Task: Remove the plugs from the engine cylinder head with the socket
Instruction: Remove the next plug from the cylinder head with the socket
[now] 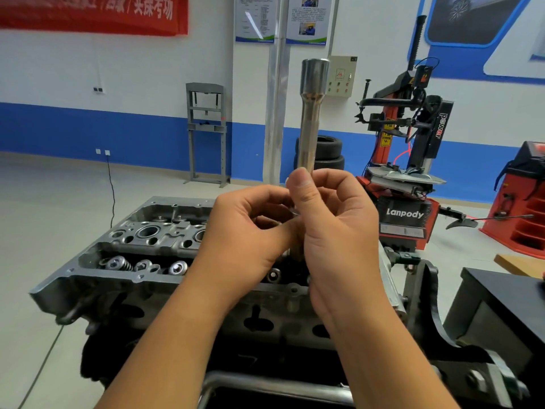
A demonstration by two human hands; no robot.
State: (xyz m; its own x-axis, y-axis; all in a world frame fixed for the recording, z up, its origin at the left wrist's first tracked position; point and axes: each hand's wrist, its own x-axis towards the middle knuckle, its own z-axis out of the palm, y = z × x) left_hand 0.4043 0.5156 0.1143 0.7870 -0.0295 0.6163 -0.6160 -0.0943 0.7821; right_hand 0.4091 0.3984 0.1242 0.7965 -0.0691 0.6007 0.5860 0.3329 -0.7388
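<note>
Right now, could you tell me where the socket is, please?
In the head view, the long socket stands upright at centre frame, gripped by the right hand with the left hand at its lower end, above the cylinder head.

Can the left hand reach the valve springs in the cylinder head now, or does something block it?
Probably yes. The valve springs lie uncovered in the cylinder head, below-left of the left hand. But its fingers are busy at the socket.

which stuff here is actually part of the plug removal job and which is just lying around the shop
Job:
socket, upright, gripped by the right hand
left hand, fingers curled at the socket's lower end
cylinder head under the hands

Lying about:
tyre changer
stacked tyres
grey press frame
red machine
black cabinet
</note>
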